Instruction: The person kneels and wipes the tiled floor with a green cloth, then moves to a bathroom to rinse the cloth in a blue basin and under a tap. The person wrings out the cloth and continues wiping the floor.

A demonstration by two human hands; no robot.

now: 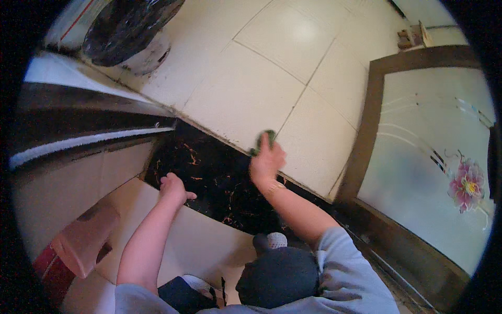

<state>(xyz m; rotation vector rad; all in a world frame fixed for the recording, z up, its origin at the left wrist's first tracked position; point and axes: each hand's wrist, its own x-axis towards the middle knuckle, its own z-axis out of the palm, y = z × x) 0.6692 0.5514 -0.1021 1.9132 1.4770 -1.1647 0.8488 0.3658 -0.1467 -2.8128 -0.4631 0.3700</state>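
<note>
My right hand (268,161) is pressed on a green pad (265,142), perhaps a scouring pad, at the edge where pale floor tiles (235,94) meet a black marbled threshold slab (219,176). The hand is slightly blurred, and its palm side is hidden. Some small pale crumbs lie on the tile to the left of the pad. My left hand (172,187) rests at the near left part of the black slab, fingers partly curled and thumb apart, with no object visible in it. Its underside cannot be seen.
A door with a frosted, flower-patterned glass panel (423,157) stands at the right. At the left are a dark door frame (86,114) and a pink plastic bin (84,239). A dark plastic bag (129,31) sits at the upper left. My knee and shoe are close below the slab.
</note>
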